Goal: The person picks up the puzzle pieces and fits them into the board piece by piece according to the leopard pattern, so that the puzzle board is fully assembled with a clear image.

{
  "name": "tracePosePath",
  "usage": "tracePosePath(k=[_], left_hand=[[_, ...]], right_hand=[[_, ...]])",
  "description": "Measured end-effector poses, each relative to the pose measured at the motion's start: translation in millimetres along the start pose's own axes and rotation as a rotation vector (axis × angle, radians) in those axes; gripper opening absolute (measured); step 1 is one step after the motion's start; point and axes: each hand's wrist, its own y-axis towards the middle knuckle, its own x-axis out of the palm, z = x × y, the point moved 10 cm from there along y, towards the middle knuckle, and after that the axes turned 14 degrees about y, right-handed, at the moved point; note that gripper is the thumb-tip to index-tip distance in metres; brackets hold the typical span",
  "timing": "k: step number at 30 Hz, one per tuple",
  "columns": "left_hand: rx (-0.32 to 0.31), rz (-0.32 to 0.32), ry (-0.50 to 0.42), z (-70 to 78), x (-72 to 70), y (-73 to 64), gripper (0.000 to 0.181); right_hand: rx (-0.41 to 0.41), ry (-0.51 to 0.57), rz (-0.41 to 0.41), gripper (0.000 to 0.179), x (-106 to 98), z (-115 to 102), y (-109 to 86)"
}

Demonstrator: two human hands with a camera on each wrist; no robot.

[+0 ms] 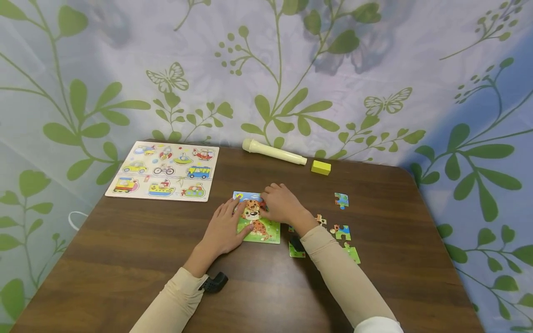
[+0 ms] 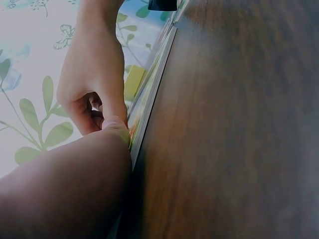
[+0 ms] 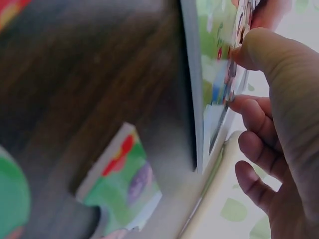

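A small jigsaw board point(image 1: 270, 236) with a spotted leopard cub picture lies on the table. My left hand point(image 1: 225, 227) rests over its left side, fingers extended and thumb on the lower part. At the upper right of the board, my right hand point(image 1: 285, 206) has its thumb and forefinger bent around a puzzle piece point(image 3: 230, 75), mostly hidden by the fingers. The other fingers curl loosely in the right wrist view. Loose puzzle pieces point(image 1: 342, 232) lie to the right, some partly under the right forearm. One loose piece point(image 3: 127, 181) shows close up in the right wrist view.
A wooden vehicle puzzle board point(image 1: 166, 189) lies at the back left of the dark wooden table point(image 1: 158, 245). Along the back edge are a cream toy microphone point(image 1: 275, 151) and a yellow block point(image 1: 321, 167). A patterned cloth point(image 1: 250, 60) hangs behind.
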Motion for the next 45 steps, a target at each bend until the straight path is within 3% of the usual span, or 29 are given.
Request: tracePosePath(k=[11,20,22,25,30,35,39,45], left_hand=[[0.000,0.023,0.006,4.7,-4.8,0.5,0.070],[-0.025,0.023,0.002,4.3,-3.4,2.2,0.071],[-0.029,0.018,-0.001,2.9,-1.3,2.3,0.072],[-0.035,0.016,-0.010,1.2,0.4,2.3,0.073],[-0.024,0.041,-0.020,3.7,-0.9,3.1,0.072],[-0.029,0.043,-0.023,3.9,-0.7,0.7,0.071],[-0.022,0.045,-0.038,6.0,0.1,0.0,0.070],[-0.024,0.067,-0.039,3.7,-1.3,1.0,0.070]], right_hand=[[0.024,0.128,-0.002,0.027,0,1,-3.3],[0.073,0.316,-0.096,0.041,9,18,-16.6],[0.093,0.375,-0.078,0.042,3,31,-23.6],[0.155,0.457,-0.007,0.043,-14,69,-43.4],[0.300,0.496,0.118,0.046,-41,152,-104.0],[0.438,0.511,0.071,0.058,-33,213,-155.3],[0.481,0.520,0.001,0.062,-23,232,-173.7],[0.454,0.460,0.007,0.048,-24,230,-171.1]])
